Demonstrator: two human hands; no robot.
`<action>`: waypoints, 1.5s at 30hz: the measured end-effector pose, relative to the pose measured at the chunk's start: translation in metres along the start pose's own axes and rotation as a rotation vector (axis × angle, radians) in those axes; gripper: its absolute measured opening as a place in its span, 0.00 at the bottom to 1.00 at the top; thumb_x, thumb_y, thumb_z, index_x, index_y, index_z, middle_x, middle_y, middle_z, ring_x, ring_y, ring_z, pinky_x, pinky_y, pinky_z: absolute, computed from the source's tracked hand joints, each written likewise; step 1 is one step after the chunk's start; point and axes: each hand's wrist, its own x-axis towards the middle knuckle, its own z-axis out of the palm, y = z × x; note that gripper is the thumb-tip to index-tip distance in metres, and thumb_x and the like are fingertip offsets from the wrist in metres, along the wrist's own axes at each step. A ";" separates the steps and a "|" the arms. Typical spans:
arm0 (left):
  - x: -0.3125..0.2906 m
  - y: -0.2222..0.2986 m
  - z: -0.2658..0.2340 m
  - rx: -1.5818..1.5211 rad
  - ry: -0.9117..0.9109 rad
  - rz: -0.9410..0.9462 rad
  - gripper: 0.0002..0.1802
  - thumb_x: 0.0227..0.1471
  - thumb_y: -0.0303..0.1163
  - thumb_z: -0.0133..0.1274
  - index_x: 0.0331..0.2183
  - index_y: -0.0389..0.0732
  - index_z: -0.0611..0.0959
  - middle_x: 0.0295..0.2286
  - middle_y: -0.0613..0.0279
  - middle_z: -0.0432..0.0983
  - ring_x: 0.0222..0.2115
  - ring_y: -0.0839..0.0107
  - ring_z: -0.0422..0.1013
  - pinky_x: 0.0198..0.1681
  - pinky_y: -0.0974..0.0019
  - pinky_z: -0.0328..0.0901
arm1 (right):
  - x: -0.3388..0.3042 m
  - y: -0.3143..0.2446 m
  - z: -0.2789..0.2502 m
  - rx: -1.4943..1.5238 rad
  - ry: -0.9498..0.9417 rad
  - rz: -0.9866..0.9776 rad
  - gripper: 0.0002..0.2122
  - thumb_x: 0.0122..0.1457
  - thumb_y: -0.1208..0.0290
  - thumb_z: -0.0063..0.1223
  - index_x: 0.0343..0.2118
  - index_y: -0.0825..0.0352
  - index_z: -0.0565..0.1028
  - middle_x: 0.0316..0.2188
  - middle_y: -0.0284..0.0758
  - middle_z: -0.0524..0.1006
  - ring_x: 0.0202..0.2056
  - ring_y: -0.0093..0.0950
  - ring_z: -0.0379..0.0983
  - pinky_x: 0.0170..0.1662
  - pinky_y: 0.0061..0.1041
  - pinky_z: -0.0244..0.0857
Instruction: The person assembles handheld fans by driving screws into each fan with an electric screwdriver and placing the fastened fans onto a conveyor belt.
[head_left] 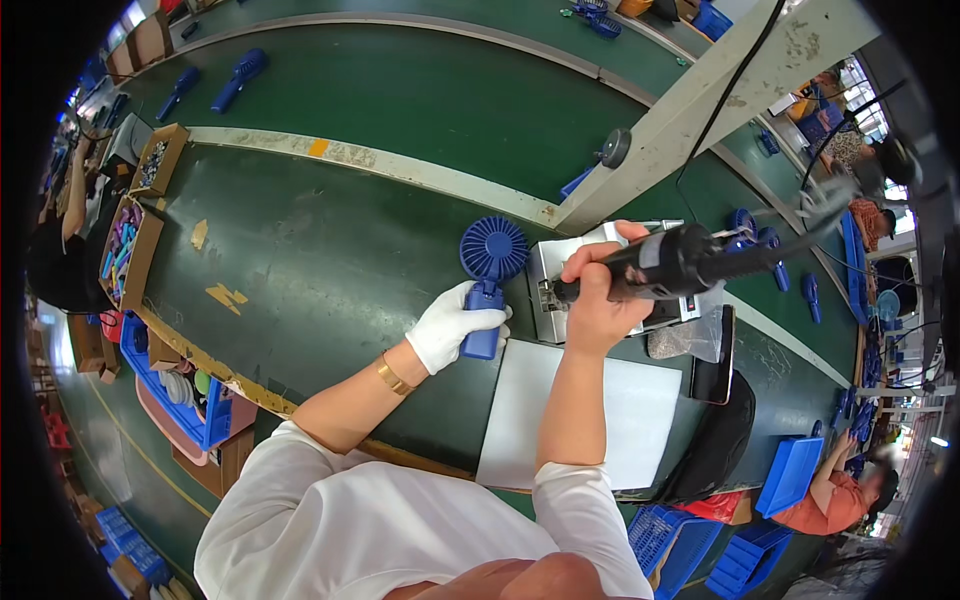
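My left hand (446, 328), in a white glove, is closed around the handle of a blue handheld fan (494, 250). The fan's round head points away from me, above the green worktop. In my bare right hand (602, 310) is a black electric screwdriver (662, 264), lying almost level, its cable running off to the right. Its front end is over the left side of a silver metal box (547, 262), probably a screw feeder; whether the bit touches it I cannot tell. Just below the box, a white sheet (540, 410) lies on the worktop.
A phone-like black slab (714, 365) and a clear bag of small parts (688, 338) lie right of the sheet. A pale post (720, 100) rises behind the box. Other fans (240, 78) lie on the far green belt. Cardboard boxes (128, 255) stand at left; a co-worker (825, 500) sits at right.
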 end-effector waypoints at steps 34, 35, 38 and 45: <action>0.003 -0.014 0.000 0.444 0.107 0.129 0.19 0.37 0.32 0.57 0.34 0.35 0.75 0.27 0.62 0.74 0.27 0.75 0.69 0.34 0.71 0.65 | -0.026 0.032 0.032 0.373 -0.137 0.243 0.34 0.40 0.45 0.64 0.42 0.64 0.61 0.16 0.31 0.67 0.17 0.21 0.62 0.21 0.21 0.58; 0.003 -0.014 0.000 0.457 0.108 0.127 0.19 0.37 0.33 0.57 0.34 0.35 0.75 0.28 0.62 0.74 0.27 0.75 0.69 0.34 0.71 0.65 | -0.027 0.032 0.032 0.378 -0.135 0.244 0.34 0.39 0.45 0.64 0.42 0.64 0.61 0.16 0.31 0.67 0.17 0.21 0.62 0.21 0.20 0.58; 0.001 -0.011 0.001 0.489 0.120 0.120 0.19 0.38 0.33 0.57 0.34 0.35 0.75 0.28 0.61 0.74 0.28 0.75 0.69 0.34 0.71 0.65 | -0.028 0.032 0.033 0.383 -0.135 0.244 0.34 0.39 0.45 0.64 0.42 0.64 0.61 0.17 0.31 0.67 0.17 0.21 0.62 0.21 0.21 0.58; -0.003 -0.006 0.007 0.581 0.169 0.130 0.21 0.38 0.37 0.58 0.36 0.36 0.75 0.29 0.60 0.75 0.29 0.73 0.70 0.36 0.70 0.65 | -0.036 0.045 0.035 0.386 -0.148 0.258 0.34 0.39 0.46 0.65 0.44 0.62 0.62 0.18 0.32 0.68 0.19 0.22 0.64 0.22 0.22 0.59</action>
